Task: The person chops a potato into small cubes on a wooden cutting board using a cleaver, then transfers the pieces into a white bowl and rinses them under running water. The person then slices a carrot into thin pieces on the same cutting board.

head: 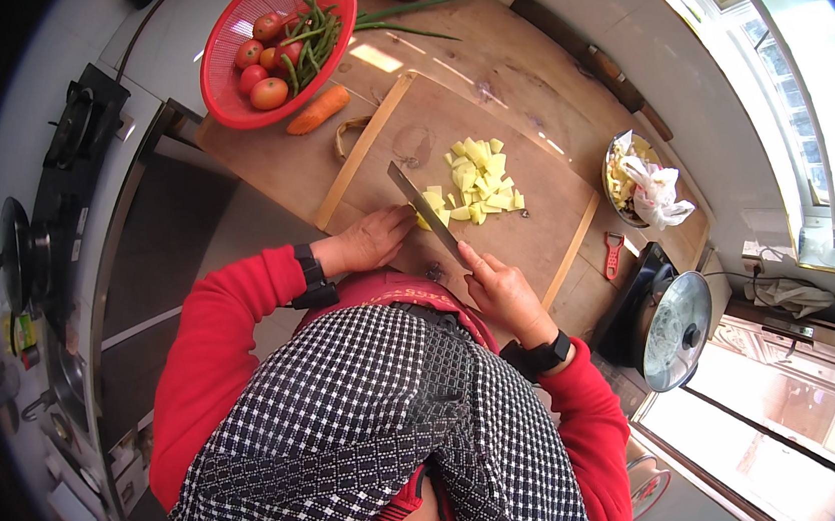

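Note:
My right hand [501,290] grips the handle of a kitchen knife [426,212], its blade slanting up and left across the wooden cutting board [391,137]. On the near side of the blade, my left hand [374,240] presses its fingertips on a piece of pale yellow potato [422,223], partly hidden by the fingers and blade. Several cut pieces lie against the far side of the knife. A loose pile of potato chunks [482,180] spreads over the middle of the board.
A red plastic colander [212,82] holds tomatoes and green beans; a peeled carrot [319,110] lies beside it. Green onions [418,16] rest behind. Right of the board are a red peeler [612,255], a bowl of scraps with a plastic bag [658,193], and a glass-lidded pot [676,332].

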Tool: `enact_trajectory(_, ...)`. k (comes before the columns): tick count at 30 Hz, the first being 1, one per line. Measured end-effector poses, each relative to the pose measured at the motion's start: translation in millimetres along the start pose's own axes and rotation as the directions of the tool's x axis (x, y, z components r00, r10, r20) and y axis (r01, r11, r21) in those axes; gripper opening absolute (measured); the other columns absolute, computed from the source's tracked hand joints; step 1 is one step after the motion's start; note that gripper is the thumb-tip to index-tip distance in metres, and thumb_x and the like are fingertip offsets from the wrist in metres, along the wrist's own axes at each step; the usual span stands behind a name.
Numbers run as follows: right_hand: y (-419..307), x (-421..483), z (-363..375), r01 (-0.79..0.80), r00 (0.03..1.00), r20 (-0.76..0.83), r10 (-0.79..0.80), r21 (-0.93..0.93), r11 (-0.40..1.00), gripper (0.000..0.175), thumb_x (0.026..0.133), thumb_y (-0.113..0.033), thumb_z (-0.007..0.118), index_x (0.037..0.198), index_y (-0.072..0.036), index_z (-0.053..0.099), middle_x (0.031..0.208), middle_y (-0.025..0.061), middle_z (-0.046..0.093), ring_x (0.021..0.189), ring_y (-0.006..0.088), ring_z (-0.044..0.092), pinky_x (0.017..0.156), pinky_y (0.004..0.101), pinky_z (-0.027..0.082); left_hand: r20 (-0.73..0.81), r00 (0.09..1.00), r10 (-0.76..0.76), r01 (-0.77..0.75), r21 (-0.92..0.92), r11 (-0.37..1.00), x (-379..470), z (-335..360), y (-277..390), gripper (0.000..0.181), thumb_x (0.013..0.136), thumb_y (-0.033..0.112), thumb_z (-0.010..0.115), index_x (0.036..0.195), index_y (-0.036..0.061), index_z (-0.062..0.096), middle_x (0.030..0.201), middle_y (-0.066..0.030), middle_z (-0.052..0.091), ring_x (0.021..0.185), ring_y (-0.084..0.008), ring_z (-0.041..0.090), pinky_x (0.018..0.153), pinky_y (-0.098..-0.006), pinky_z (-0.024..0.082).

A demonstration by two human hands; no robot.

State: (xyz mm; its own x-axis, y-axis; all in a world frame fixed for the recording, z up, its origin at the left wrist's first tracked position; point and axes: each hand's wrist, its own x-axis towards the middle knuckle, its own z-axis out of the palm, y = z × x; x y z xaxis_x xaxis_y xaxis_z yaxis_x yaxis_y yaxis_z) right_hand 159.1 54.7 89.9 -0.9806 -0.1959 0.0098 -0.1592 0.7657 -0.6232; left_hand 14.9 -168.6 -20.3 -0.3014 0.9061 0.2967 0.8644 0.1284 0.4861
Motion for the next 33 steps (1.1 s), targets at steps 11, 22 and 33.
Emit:
enact_trajectory(11, 11.9, 8.7, -3.3, 0.013, 1.0, -0.016, -0.011, 0.123, 0.992, 0.058, 0.077, -0.004, 0.058, 0.134, -0.007, 0.043, 0.083, 0.0175, 0.059, 0.067, 0.0362, 0.06, 0.061, 0.0416, 0.05, 0.006, 1.0, 0.0, 0.0, -0.017, 1.0, 2.5, -3.1, 1.1, 0.055, 0.069, 0.007, 0.061, 0.12, -0.0077, 0.047, 0.122, -0.0226, 0.044, 0.11, -0.0382, 0.048, 0.096, -0.0412, 0.042)
enact_trajectory(22, 13.0, 23.9, 11.5, -0.029, 0.999, 0.024, 0.026, 0.124, 0.992, 0.058, 0.077, -0.007, 0.061, 0.133, -0.006, 0.043, 0.086, 0.0187, 0.06, 0.073, 0.0371, 0.061, 0.067, 0.0434, 0.05, -0.056, 0.998, 0.029, -0.029, -0.011, 1.0, 11.2, -6.1, 2.2, 0.035, 0.07, 0.007, 0.063, 0.104, -0.0002, 0.057, 0.111, -0.0191, 0.05, 0.099, -0.0361, 0.053, 0.087, -0.0414, 0.046)
enact_trajectory(33, 33.2, 6.4, 19.2, -0.286, 0.854, -0.254, 0.455, 0.502, 0.816, 0.035, 0.084, -0.009, 0.062, 0.114, 0.001, 0.046, 0.07, 0.0123, 0.06, 0.061, 0.0187, 0.062, 0.056, 0.0312, 0.05, -0.064, 0.996, -0.056, 0.052, -0.059, 0.997, 86.8, 15.7, -18.7, 0.01, 0.078, 0.004, 0.059, 0.087, -0.0001, 0.057, 0.098, -0.0168, 0.056, 0.083, -0.0352, 0.059, 0.072, -0.0385, 0.051)
